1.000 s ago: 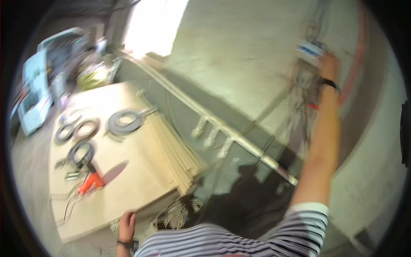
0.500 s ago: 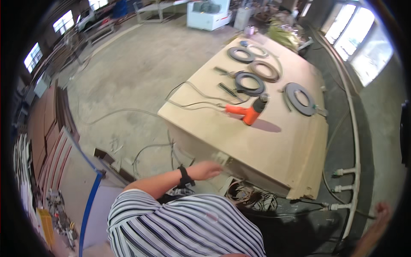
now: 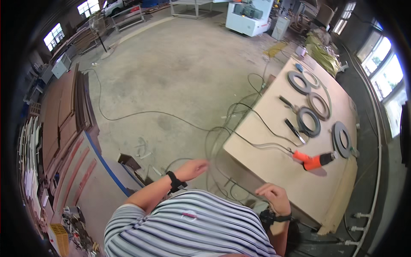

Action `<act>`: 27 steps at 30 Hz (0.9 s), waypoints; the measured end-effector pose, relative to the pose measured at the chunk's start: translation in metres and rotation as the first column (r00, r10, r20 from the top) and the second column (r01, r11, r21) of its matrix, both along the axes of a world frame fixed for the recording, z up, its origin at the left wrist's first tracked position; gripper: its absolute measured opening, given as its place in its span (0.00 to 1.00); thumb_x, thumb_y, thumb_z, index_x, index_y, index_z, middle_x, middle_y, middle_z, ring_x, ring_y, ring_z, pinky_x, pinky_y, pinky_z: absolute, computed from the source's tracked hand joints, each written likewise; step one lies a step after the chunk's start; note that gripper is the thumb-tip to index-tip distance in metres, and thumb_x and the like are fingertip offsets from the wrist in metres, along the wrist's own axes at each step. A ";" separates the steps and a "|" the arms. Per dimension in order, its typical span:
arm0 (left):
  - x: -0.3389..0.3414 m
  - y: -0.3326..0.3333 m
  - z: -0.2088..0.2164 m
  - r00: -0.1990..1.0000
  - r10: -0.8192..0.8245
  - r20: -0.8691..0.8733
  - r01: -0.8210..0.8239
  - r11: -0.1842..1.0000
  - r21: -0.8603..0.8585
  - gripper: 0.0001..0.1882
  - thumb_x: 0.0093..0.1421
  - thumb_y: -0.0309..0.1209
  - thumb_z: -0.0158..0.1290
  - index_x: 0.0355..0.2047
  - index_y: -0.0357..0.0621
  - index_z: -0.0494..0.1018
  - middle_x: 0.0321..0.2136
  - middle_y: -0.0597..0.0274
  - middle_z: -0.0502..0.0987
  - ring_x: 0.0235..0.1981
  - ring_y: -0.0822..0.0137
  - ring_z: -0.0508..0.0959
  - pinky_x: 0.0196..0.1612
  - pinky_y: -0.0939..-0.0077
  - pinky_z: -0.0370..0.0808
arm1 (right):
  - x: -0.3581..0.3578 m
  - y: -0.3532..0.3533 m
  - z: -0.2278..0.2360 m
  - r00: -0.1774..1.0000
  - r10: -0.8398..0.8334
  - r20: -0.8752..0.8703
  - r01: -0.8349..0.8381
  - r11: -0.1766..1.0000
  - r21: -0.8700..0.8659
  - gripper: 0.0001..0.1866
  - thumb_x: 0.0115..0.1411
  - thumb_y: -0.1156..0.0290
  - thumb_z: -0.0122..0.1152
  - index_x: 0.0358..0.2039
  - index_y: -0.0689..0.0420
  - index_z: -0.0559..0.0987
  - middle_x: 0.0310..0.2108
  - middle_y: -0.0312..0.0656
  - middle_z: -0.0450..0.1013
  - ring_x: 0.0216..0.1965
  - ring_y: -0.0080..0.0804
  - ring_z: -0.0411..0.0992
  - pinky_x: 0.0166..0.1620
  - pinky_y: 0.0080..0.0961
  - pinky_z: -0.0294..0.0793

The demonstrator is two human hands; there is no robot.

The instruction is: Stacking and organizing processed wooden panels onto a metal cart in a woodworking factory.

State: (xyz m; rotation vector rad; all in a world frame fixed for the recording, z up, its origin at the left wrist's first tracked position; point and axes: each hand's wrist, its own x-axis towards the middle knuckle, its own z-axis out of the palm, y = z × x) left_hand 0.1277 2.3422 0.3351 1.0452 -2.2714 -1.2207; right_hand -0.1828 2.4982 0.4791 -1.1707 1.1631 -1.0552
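Note:
My left hand (image 3: 191,170), with a black band on its wrist, hangs in the air left of the pale table (image 3: 261,145). Its fingers reach loosely forward and no object shows in them. By the table's near edge my right hand (image 3: 276,197) is raised, fingers apart and slightly bent, also holding nothing visible. On the tabletop lies an orange heat gun (image 3: 311,162) with a dark nozzle, its cord running off to the left. Beyond it are a black-handled tool (image 3: 294,130), a dark coil of strip (image 3: 308,121), a brown coil (image 3: 318,106) and a grey coil (image 3: 341,139).
A long black cable (image 3: 162,113) snakes over the concrete floor. Brown boards (image 3: 64,109) are stacked at the left, near a blue-edged panel (image 3: 102,162). Pipes with valves (image 3: 364,222) run along the right wall. A white machine (image 3: 248,21) stands at the back.
My view has swung left, so the table now sits farther right. My right hand has come in from the far right to near the table's front edge. The heat gun still lies on the table.

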 end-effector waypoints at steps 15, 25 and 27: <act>0.176 -0.207 -0.007 0.869 0.480 -0.121 -0.353 0.771 0.530 0.15 0.61 0.32 0.44 0.45 0.35 0.66 0.36 0.57 0.75 0.39 0.70 0.75 0.44 0.78 0.70 | 0.173 -0.470 -0.132 0.683 0.137 0.717 -0.315 0.941 0.121 0.15 0.61 0.64 0.49 0.43 0.61 0.68 0.37 0.43 0.71 0.39 0.31 0.69 0.46 0.29 0.67; 0.348 -0.377 -0.102 0.406 0.866 0.293 -0.883 0.288 0.370 0.11 0.55 0.32 0.48 0.36 0.38 0.71 0.23 0.58 0.76 0.25 0.70 0.76 0.28 0.77 0.72 | 0.179 -0.725 -0.261 0.926 0.314 0.208 -0.376 0.817 0.438 0.16 0.59 0.58 0.50 0.41 0.57 0.70 0.38 0.37 0.71 0.36 0.24 0.69 0.41 0.22 0.68; 0.370 -0.387 -0.114 0.190 0.899 0.394 -0.930 0.036 0.367 0.11 0.54 0.29 0.48 0.35 0.35 0.71 0.22 0.54 0.76 0.23 0.64 0.77 0.25 0.74 0.73 | 0.188 -0.774 -0.279 0.913 0.389 0.123 -0.398 0.784 0.477 0.16 0.59 0.59 0.50 0.40 0.57 0.70 0.37 0.37 0.72 0.35 0.23 0.69 0.40 0.21 0.69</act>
